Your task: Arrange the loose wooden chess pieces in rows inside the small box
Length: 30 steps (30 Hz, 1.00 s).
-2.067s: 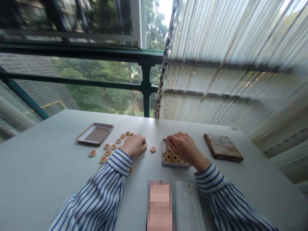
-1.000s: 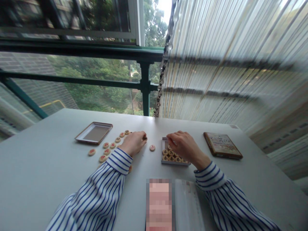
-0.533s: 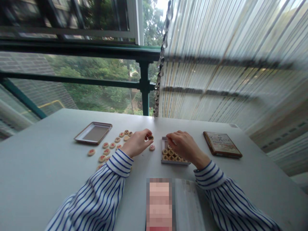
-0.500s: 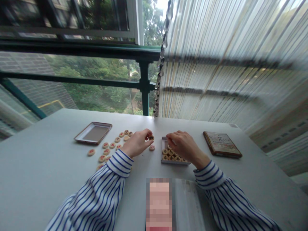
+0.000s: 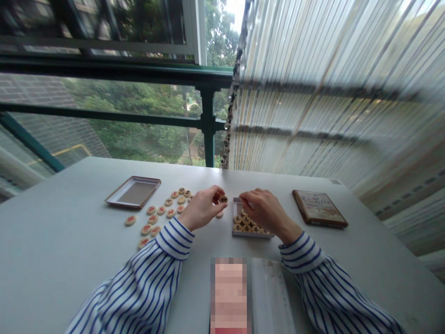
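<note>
With twelve o'clock set toward the window and the left hand [image 5: 200,206] taken as the centre, a round piece [image 5: 223,199] is held at two o'clock, pinched between thumb and forefinger, its dark mark shown. The fingers are closed onto its edge, with a small gap left between finger and thumb. It is held raised and tilted, and a loose piece [image 5: 219,215] at four o'clock is partly covered by the thumb.

At three o'clock, the right hand [image 5: 263,211] is held above a shallow box [image 5: 252,234], the fingers bent and bunched near its far left corner. Whether anything is gripped by them, or the rim touched, cannot be told. Black-marked pieces [image 5: 246,228] are set in rows inside, partly hidden by that hand.

Red-marked pieces [image 5: 153,218] are scattered between eight and ten o'clock; at ten, black-marked pieces [image 5: 181,190] are mixed in, and one blank face [image 5: 181,200] is turned up. A shallow tray [image 5: 134,193] is placed between nine and ten. A picture-covered case [image 5: 320,207] is laid at three, beyond the right hand. At five, a clear plastic case [image 5: 273,297] is seen.
</note>
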### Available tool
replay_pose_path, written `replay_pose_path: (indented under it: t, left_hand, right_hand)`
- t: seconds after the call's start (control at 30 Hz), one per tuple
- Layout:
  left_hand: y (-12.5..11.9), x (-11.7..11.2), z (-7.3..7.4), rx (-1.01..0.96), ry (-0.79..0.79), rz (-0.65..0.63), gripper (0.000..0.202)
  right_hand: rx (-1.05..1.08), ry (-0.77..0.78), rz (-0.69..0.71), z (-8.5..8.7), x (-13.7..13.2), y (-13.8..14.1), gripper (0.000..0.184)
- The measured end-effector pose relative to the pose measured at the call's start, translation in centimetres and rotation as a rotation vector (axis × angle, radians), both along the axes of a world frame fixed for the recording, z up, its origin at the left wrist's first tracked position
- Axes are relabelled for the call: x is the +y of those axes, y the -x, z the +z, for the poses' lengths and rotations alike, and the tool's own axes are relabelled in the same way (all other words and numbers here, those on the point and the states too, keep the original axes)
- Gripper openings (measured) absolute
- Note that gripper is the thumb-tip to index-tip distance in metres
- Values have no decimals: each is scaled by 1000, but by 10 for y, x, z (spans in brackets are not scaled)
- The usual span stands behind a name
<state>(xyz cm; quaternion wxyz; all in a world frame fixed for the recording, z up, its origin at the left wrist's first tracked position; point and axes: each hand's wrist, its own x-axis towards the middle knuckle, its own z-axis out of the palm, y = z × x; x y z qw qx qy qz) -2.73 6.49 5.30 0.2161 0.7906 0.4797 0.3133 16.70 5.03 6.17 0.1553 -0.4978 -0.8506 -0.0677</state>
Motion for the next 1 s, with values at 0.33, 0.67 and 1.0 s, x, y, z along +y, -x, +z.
replay_pose_path:
  t: [0.33,0.67,1.0]
  left_hand:
    - [-8,-2,-3,-314,240,-144,21]
    - [-12,-5,-1,-394,310,-152,17]
    - [-11,-4,-2,-349,271,-109,18]
  right_hand:
    - [42,3,1,3,-1,2,20]
    - [130,8,27,2,-2,3,21]
    - [206,32,69,3,-3,3,21]
